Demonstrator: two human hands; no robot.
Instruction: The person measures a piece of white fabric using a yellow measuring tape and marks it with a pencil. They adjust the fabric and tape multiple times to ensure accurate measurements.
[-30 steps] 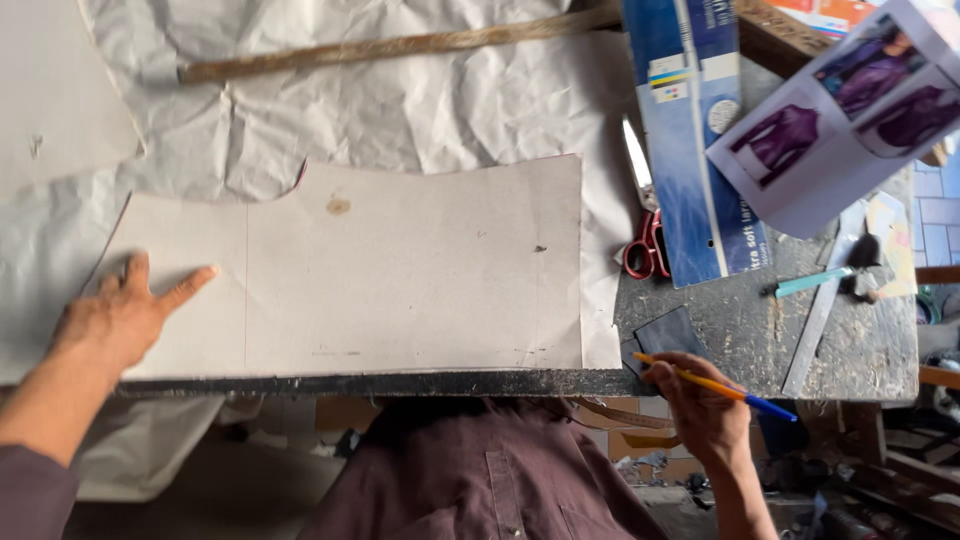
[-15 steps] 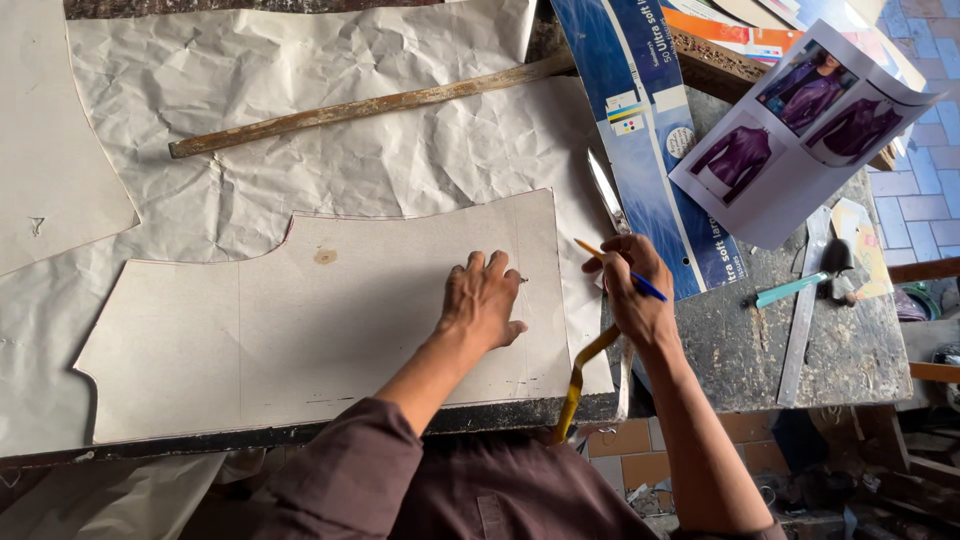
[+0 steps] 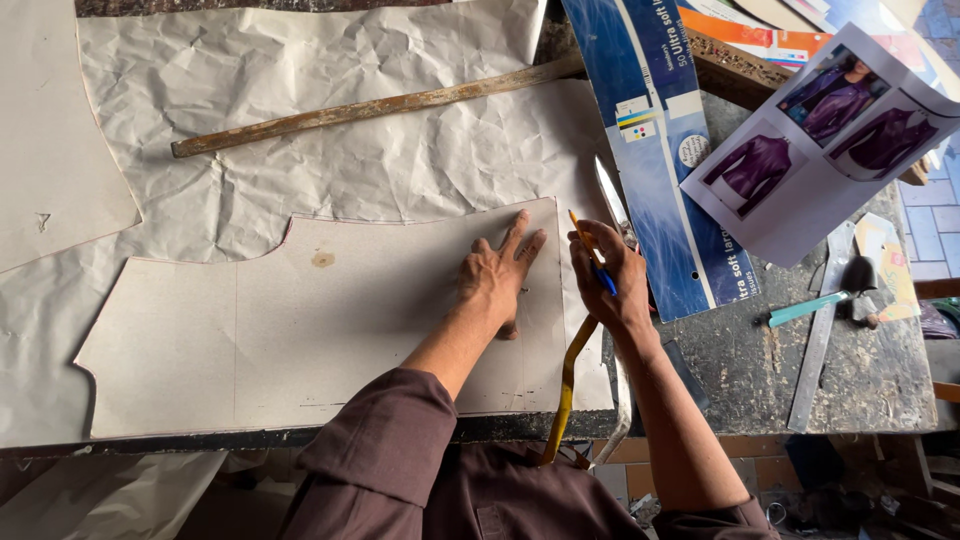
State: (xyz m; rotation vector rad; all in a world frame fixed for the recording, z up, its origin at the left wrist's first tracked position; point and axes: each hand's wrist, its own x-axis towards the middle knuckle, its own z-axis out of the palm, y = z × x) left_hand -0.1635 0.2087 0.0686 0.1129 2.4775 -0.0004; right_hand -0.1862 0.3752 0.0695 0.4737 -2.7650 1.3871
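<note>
Your left hand point(image 3: 497, 275) lies flat on the cardboard pattern point(image 3: 300, 330), near its upper right corner. The fingers are spread a little apart and point up and to the right, and the palm presses the pattern down. The hand holds nothing.

Your right hand point(image 3: 612, 280) is just beside the right edge of the pattern. Its fingers are closed together around a pencil point(image 3: 590, 255), which has a yellow shaft and a blue part under the fingers. The tip of the pencil points up and to the left, and it stands close to the top right corner of the pattern. I cannot tell if the tip touches the paper.

The pattern lies on a big sheet of crumpled white paper point(image 3: 330, 150), which covers most of the table. The lower edge of the pattern runs along the front edge of the table.

A long wooden stick point(image 3: 370, 105) lies across the crumpled paper above the pattern, well apart from your hands. Behind your right hand you see the blade of scissors point(image 3: 610, 195), which points upward. A yellow tape measure point(image 3: 568, 385) hangs down under your right wrist. On the right there is a long blue box point(image 3: 660, 150), and a printed sheet with purple jackets point(image 3: 810, 150) partly lies over it. A metal ruler point(image 3: 815, 350) and a turquoise tool point(image 3: 805, 308) lie on the dark bare table point(image 3: 740, 370) further right.
</note>
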